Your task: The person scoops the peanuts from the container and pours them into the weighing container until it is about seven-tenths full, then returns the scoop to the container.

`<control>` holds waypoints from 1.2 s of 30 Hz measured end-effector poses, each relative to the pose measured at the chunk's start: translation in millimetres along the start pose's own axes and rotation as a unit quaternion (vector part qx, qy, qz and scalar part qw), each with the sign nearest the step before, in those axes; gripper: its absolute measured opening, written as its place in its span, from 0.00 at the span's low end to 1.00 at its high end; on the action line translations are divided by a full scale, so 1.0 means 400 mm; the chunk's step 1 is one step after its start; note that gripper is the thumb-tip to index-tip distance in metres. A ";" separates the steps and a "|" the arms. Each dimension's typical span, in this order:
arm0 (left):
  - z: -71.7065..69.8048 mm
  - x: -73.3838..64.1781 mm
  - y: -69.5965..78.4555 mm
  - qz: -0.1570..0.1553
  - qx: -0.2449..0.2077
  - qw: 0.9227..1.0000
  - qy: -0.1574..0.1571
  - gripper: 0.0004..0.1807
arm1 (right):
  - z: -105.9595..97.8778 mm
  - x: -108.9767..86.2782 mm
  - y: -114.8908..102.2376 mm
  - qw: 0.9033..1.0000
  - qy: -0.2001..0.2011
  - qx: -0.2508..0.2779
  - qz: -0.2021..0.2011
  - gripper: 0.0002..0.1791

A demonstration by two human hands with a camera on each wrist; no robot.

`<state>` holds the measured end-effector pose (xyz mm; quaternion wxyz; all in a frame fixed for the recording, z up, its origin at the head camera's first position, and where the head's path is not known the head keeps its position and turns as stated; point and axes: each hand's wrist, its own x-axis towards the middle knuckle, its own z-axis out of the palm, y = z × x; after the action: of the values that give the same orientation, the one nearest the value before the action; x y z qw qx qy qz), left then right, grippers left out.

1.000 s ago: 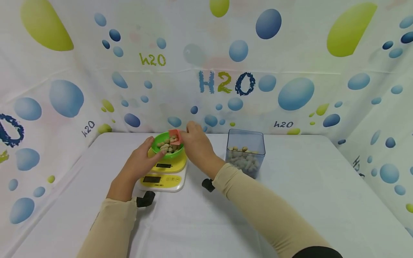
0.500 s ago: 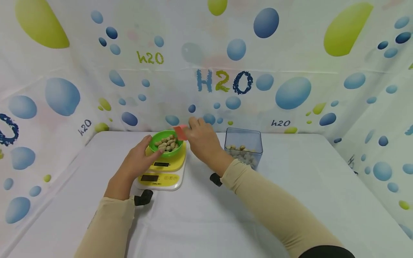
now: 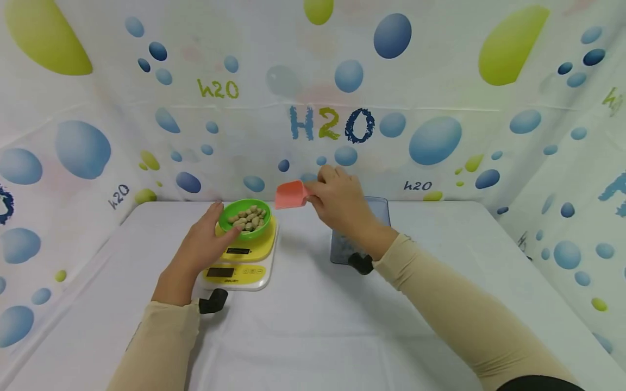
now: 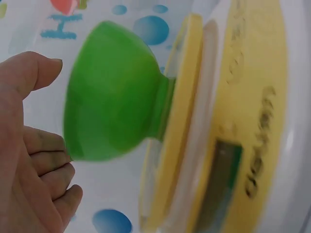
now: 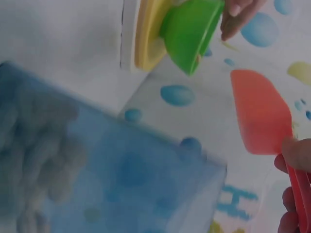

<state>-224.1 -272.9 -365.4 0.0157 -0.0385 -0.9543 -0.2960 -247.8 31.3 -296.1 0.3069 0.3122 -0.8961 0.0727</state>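
My right hand [image 3: 342, 206] grips a red scoop [image 3: 290, 195] by its handle, raised between the bowl and the bin. No nuts show on the scoop's blade. A green bowl [image 3: 255, 235] of peanuts in their shells [image 3: 248, 218] stands on a yellow and white kitchen scale [image 3: 233, 276]. Beside the bowl is my left hand [image 3: 198, 250], its fingertips right at the rim. In the left wrist view the thumb stands away from the green bowl [image 4: 114, 92] and the fingers are loosely bent.
A clear bluish plastic bin [image 3: 379, 209] with more nuts stands to the right, partly behind my right hand and wrist. White cloth [image 3: 293, 315] covers the table. A cloth backdrop with printed bubbles rises behind and at the sides.
The scoop has tipped its peanuts into the bowl and moved right, away from it, in my right hand. My left hand has stayed beside the bowl.
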 end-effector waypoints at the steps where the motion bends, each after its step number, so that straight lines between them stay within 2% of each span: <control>1: -0.001 0.000 0.008 0.008 0.002 1.000 0.006 0.48 | -0.011 -0.009 0.018 1.000 0.000 0.007 0.000 0.14; 6: -0.006 -0.004 0.068 0.053 0.003 0.998 0.024 0.47 | -0.066 -0.057 0.105 0.999 0.005 0.032 0.006 0.14; 10: 0.006 0.001 0.130 0.088 -0.003 0.996 0.023 0.47 | -0.107 -0.094 0.160 0.999 0.003 0.029 0.018 0.14; 14: 0.046 0.015 0.201 0.118 -0.002 0.993 0.013 0.46 | -0.137 -0.126 0.202 1.000 -0.001 0.013 0.025 0.14; 19: 0.120 0.039 0.281 0.158 -0.003 0.987 -0.016 0.45 | -0.162 -0.159 0.243 0.999 0.000 -0.018 0.028 0.12; 24: 0.177 0.052 0.332 0.169 -0.017 0.984 -0.049 0.43 | -0.149 -0.172 0.256 0.998 -0.024 -0.050 0.000 0.11; 28: 0.207 0.059 0.358 0.173 -0.031 0.983 -0.058 0.41 | -0.131 -0.178 0.250 0.994 -0.047 -0.087 -0.037 0.09; 33: 0.234 0.071 0.384 0.192 -0.044 0.979 -0.054 0.38 | -0.124 -0.173 0.240 0.982 -0.045 -0.160 -0.091 0.14; 36: 0.247 0.077 0.393 0.206 -0.051 0.976 -0.051 0.37 | -0.123 -0.161 0.230 0.972 -0.071 -0.202 -0.100 0.16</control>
<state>-242.3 -85.8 -356.6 0.0256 -0.2501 -0.9089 -0.3328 -238.8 153.3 -289.4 0.3052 0.3363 -0.8759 -0.1629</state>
